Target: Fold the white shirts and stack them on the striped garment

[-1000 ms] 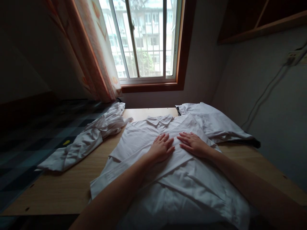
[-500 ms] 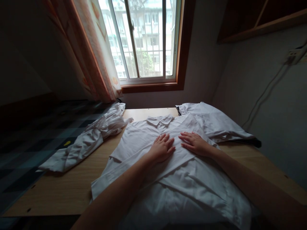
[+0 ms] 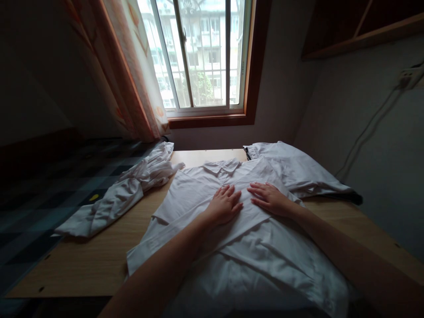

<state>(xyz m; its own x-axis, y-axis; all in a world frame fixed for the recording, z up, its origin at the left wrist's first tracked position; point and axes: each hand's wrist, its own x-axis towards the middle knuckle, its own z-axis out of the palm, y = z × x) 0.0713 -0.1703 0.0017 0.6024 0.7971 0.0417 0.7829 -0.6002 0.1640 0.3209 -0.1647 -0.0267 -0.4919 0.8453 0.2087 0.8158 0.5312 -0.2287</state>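
A white collared shirt [image 3: 185, 194] lies spread on the wooden board, its collar toward the window and its sleeves folded across the body. My left hand [image 3: 225, 204] rests flat on the middle of the shirt, fingers slightly spread. Just to its right, my right hand [image 3: 269, 198] also lies flat on the cloth, fingers apart. A small gap separates the two hands, and neither grips anything. The lower edge of the shirt hangs in shadow at the near side.
The wooden board [image 3: 96, 260] carries a crumpled white garment [image 3: 122, 194] at left and folded white clothing [image 3: 298, 170] with a dark edge at right. A checked bed cover [image 3: 29, 216] lies left. Beyond are a curtain [image 3: 122, 70] and a window [image 3: 212, 57].
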